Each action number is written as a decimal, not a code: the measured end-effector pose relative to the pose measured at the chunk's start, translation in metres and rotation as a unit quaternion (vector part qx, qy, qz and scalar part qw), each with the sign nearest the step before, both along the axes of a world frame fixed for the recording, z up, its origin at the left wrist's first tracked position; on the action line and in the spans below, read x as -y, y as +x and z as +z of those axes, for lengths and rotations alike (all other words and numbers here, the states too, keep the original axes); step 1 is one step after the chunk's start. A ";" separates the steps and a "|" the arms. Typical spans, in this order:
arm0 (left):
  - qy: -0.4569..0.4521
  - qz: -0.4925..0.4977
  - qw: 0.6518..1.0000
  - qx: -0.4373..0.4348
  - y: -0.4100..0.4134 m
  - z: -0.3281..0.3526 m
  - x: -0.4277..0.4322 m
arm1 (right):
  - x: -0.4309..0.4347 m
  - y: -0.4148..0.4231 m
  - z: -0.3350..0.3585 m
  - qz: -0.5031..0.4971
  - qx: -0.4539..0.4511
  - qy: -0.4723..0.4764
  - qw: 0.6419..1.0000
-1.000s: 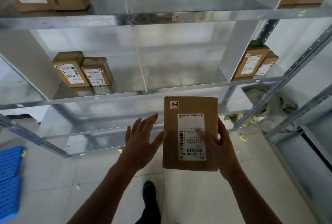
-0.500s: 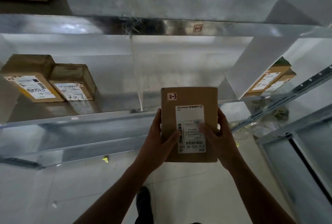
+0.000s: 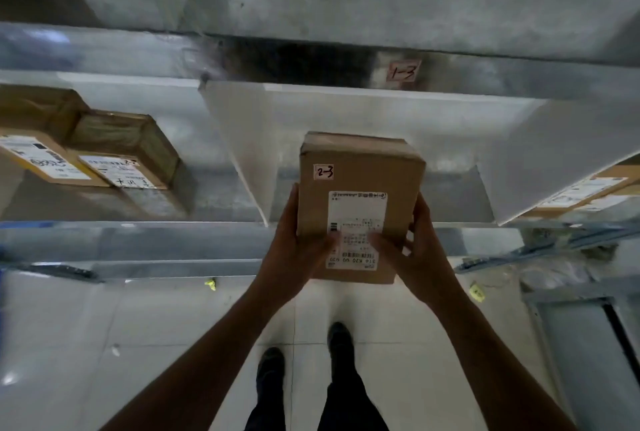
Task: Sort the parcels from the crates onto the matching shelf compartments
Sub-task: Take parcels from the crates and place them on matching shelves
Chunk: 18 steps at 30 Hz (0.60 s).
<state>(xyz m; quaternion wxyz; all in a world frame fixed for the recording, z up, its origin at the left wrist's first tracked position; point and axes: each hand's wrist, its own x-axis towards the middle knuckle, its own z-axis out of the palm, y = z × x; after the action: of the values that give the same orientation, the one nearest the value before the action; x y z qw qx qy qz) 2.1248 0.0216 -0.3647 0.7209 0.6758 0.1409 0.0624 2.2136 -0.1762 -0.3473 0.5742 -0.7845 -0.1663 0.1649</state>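
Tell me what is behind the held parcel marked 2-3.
Behind the parcel is a bare metal shelf compartment between white dividers; the stretch directly behind it is covered.

five parcels point(image 3: 360, 188), two hands point(image 3: 294, 250), two shoes point(image 3: 270, 375)

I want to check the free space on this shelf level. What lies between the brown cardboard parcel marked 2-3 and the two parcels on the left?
In the head view, a white divider panel stands between the held parcel and the left parcels.
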 end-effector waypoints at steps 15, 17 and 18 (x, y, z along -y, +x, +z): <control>0.199 0.093 0.974 -0.049 0.097 -0.045 -0.024 | -0.019 0.130 -0.072 0.097 0.135 -0.101 0.981; 0.205 0.102 0.971 -0.062 0.101 -0.051 -0.029 | -0.025 0.136 -0.079 0.103 0.161 -0.107 0.976; 0.205 0.105 0.971 -0.070 0.103 -0.054 -0.032 | -0.028 0.138 -0.081 0.106 0.167 -0.105 0.975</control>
<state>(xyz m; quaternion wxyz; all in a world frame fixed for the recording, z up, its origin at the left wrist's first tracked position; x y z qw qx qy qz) 2.2275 0.0531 -0.4189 0.5445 0.7934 0.2455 0.1177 2.3521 -0.1477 -0.4283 0.4317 -0.8351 -0.3235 0.1076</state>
